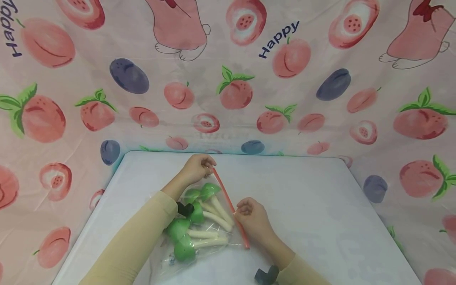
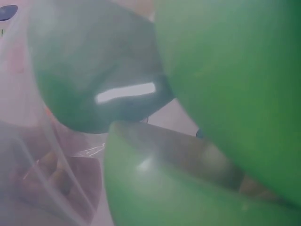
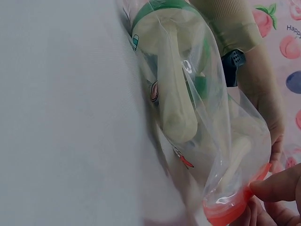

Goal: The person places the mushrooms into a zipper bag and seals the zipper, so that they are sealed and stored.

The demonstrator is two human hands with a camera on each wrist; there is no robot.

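Observation:
A clear plastic bag with a red strip along its mouth lies on the white table. Inside are several toy mushrooms with green caps and cream stems, the stems pointing to the strip. My left hand pinches the strip's far end. Lower down on the same strip, my right hand grips it between thumb and fingers; the right wrist view shows the thumb pressed on the red edge. Green caps fill most of the left wrist view, behind hazy plastic.
The white table extends beyond and to the right of the bag. A pink fruit-print cloth hangs behind it and on both sides. Each wrist carries a dark strap mount.

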